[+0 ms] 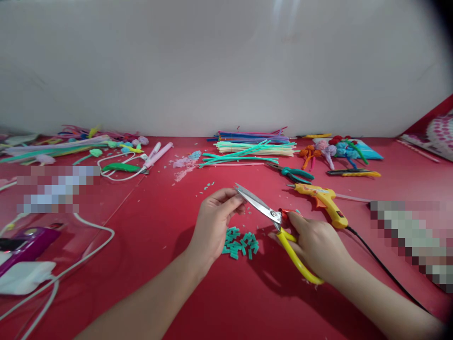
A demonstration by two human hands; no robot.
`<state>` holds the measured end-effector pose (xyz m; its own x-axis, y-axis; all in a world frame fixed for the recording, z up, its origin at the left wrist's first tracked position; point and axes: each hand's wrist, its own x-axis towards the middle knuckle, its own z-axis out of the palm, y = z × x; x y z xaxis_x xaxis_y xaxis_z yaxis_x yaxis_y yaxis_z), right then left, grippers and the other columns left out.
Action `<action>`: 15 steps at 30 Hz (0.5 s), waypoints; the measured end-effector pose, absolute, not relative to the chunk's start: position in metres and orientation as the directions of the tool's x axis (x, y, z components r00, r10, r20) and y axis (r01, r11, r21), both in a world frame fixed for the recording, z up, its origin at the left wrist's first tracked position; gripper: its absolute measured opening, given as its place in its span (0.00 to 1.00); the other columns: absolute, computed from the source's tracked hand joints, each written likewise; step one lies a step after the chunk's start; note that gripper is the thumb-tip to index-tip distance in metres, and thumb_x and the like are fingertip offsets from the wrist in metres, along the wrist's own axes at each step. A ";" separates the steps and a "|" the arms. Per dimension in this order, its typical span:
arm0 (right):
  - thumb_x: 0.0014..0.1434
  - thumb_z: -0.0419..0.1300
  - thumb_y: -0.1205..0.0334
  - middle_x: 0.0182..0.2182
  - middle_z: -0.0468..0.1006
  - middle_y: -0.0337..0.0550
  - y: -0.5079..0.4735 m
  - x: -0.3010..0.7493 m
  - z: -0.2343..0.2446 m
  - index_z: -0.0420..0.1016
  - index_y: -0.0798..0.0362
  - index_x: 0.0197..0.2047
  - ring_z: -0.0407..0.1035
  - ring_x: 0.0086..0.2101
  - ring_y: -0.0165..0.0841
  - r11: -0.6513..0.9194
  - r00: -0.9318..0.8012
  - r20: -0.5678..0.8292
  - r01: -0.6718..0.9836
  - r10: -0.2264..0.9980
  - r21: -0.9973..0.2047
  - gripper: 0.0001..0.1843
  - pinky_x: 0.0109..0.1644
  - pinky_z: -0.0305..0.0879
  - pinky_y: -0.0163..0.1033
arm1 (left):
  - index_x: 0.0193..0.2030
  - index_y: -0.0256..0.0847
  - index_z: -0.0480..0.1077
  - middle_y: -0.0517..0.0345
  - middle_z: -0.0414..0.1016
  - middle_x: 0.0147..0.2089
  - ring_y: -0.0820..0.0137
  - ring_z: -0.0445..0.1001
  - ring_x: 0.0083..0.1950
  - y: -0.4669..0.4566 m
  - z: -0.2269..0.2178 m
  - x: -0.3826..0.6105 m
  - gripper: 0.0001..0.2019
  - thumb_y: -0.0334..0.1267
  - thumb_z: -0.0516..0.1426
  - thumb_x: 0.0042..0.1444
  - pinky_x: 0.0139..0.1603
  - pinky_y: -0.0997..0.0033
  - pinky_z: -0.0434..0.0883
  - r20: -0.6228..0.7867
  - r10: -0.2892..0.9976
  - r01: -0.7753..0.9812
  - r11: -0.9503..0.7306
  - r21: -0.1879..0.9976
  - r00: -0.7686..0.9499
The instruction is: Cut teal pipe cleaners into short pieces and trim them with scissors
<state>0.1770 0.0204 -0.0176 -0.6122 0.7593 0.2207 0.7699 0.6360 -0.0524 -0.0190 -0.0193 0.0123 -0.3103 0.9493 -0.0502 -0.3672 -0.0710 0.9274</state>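
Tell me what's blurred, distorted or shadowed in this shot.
Head view: pixelated blocks mask patches at far left and right; a dark vignette clips the top right corner; the scissors, left hand and right hand look sharp, casting soft shadows on the red table.

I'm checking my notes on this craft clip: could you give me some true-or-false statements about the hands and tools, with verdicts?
The right hand holds yellow-handled scissors. True.
The left hand holds the glue gun. False: the glue gun lies on the table beyond the right hand; the left hand is at the scissors' tip.
A heap of teal cut pieces lies between the hands. True.
The table is blue. False: it is red.
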 end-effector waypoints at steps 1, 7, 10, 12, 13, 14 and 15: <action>0.53 0.44 0.44 0.14 0.66 0.38 0.020 0.177 -0.017 0.58 0.52 0.26 0.61 0.16 0.30 0.634 -0.611 0.221 0.772 0.760 -0.048 0.19 0.21 0.37 0.35 | 0.26 0.37 0.70 0.61 0.69 0.26 0.77 0.67 0.28 -0.019 0.012 -0.019 0.02 0.32 0.57 0.44 0.33 0.77 0.64 -0.047 0.950 -0.366 -0.073 0.928 -0.310; 0.54 0.44 0.45 0.14 0.66 0.38 0.020 0.177 -0.018 0.59 0.53 0.25 0.59 0.15 0.28 0.627 -0.608 0.221 0.778 0.763 -0.024 0.19 0.21 0.36 0.35 | 0.26 0.37 0.70 0.60 0.69 0.26 0.76 0.66 0.28 -0.020 0.013 -0.020 0.02 0.33 0.57 0.44 0.32 0.76 0.64 -0.050 0.949 -0.348 -0.065 0.935 -0.312; 0.53 0.44 0.44 0.14 0.66 0.39 0.022 0.178 -0.019 0.59 0.53 0.25 0.59 0.15 0.29 0.608 -0.592 0.214 0.794 0.777 -0.009 0.20 0.21 0.36 0.34 | 0.27 0.37 0.70 0.60 0.68 0.26 0.76 0.65 0.28 -0.020 0.013 -0.020 0.03 0.33 0.57 0.44 0.32 0.76 0.64 -0.036 0.951 -0.325 -0.069 0.943 -0.306; 0.53 0.45 0.44 0.14 0.66 0.39 0.023 0.178 -0.018 0.59 0.52 0.25 0.59 0.16 0.29 0.596 -0.577 0.208 0.802 0.790 -0.034 0.19 0.21 0.37 0.34 | 0.27 0.37 0.69 0.61 0.67 0.25 0.77 0.64 0.27 -0.021 0.014 -0.020 0.03 0.34 0.56 0.45 0.31 0.76 0.63 -0.007 0.954 -0.265 -0.077 0.961 -0.300; 0.53 0.45 0.45 0.14 0.65 0.39 0.024 0.178 -0.017 0.59 0.52 0.24 0.58 0.16 0.29 0.589 -0.568 0.198 0.805 0.799 -0.068 0.19 0.21 0.38 0.33 | 0.26 0.37 0.69 0.61 0.66 0.24 0.77 0.64 0.27 -0.021 0.014 -0.020 0.03 0.35 0.56 0.46 0.31 0.76 0.63 0.013 0.954 -0.215 -0.080 0.973 -0.299; 0.52 0.46 0.46 0.14 0.65 0.38 0.025 0.178 -0.015 0.58 0.52 0.23 0.57 0.16 0.28 0.581 -0.558 0.185 0.806 0.809 -0.113 0.18 0.21 0.38 0.33 | 0.26 0.37 0.68 0.62 0.66 0.23 0.76 0.64 0.26 -0.022 0.015 -0.020 0.04 0.35 0.56 0.46 0.31 0.75 0.63 0.033 0.953 -0.158 -0.084 0.984 -0.301; 0.52 0.47 0.46 0.14 0.64 0.37 0.026 0.177 -0.014 0.57 0.52 0.22 0.56 0.16 0.27 0.567 -0.542 0.175 0.808 0.822 -0.161 0.18 0.21 0.39 0.33 | 0.26 0.37 0.68 0.62 0.65 0.22 0.76 0.64 0.26 -0.022 0.015 -0.020 0.04 0.36 0.55 0.46 0.31 0.75 0.63 0.051 0.952 -0.100 -0.085 0.991 -0.303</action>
